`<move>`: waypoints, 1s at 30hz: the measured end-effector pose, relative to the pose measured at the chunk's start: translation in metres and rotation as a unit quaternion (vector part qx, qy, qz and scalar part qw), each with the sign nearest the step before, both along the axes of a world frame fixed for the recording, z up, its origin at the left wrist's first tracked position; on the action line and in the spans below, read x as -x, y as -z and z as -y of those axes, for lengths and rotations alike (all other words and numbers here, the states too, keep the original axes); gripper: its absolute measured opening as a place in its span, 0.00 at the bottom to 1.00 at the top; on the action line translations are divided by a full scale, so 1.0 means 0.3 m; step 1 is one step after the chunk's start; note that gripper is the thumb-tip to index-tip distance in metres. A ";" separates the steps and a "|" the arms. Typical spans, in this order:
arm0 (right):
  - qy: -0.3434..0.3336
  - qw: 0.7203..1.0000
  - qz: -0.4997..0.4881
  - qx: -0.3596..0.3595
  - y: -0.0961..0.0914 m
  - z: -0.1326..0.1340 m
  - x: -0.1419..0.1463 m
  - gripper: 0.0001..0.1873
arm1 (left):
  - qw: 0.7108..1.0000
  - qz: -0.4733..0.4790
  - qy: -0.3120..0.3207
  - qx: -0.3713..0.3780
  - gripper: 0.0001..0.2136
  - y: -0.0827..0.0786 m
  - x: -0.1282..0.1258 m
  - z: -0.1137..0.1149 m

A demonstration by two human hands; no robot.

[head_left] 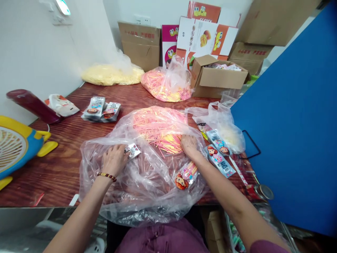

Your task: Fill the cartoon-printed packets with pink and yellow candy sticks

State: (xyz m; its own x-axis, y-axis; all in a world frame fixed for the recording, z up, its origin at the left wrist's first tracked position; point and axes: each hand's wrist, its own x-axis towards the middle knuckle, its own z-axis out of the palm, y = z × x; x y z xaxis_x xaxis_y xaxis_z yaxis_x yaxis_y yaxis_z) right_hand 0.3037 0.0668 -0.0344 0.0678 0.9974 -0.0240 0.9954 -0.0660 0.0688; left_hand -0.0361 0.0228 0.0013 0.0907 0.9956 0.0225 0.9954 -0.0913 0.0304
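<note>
From where I stand, taking twelve as the wall side, a heap of thin pink and yellow sticks sits mid-bench, among the folds of a big clear plastic bag. The person's right hand is at the heap's four o'clock edge; its fingertips are hidden, so I can't tell whether that grip is clenched on any sticks. Around at eight, the left hand lies palm down over the plastic, fingers against a small printed packet; whether its grip is grasping that or just resting there, I can't make out.

At five o'clock, just beside the right forearm, a packet with a red-haired cartoon figure has sticks showing in it. Two more printed packets lie side by side between three and four. Over at ten there's a group of stacked packets, at twelve a gathered bag of sticks, and between one and two an open carton. A blue and yellow fan stands far out at nine.
</note>
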 end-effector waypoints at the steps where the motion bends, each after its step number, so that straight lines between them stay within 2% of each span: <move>1: -0.001 1.000 0.004 -0.003 0.004 0.002 -0.001 0.17 | 1.000 -0.003 -0.011 0.009 0.18 0.008 0.003 -0.005; 8: -0.025 0.999 0.015 -0.016 0.007 0.032 -0.018 0.16 | 0.996 0.034 -0.056 0.068 0.21 0.046 0.015 -0.029; 18: -0.071 0.997 -0.019 -0.010 -0.028 0.044 -0.010 0.16 | 0.996 0.076 -0.041 0.037 0.17 0.049 0.018 -0.033; 25: -0.084 0.990 -0.111 0.004 -0.042 0.022 -0.002 0.14 | 0.994 0.096 -0.043 0.040 0.18 0.073 0.031 -0.057; 30: -0.087 0.968 -0.233 0.024 -0.052 0.052 0.005 0.11 | 0.988 0.147 -0.034 0.018 0.14 0.097 0.041 -0.061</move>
State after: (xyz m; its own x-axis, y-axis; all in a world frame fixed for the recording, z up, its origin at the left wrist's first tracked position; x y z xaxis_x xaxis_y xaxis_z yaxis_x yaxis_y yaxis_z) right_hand 0.3022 0.0514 -0.0189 -0.1310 0.9897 -0.0585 0.9152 0.0980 -0.3910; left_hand -0.0483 0.0411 -0.0278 0.0185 0.9998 0.0028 0.9468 -0.0184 0.3213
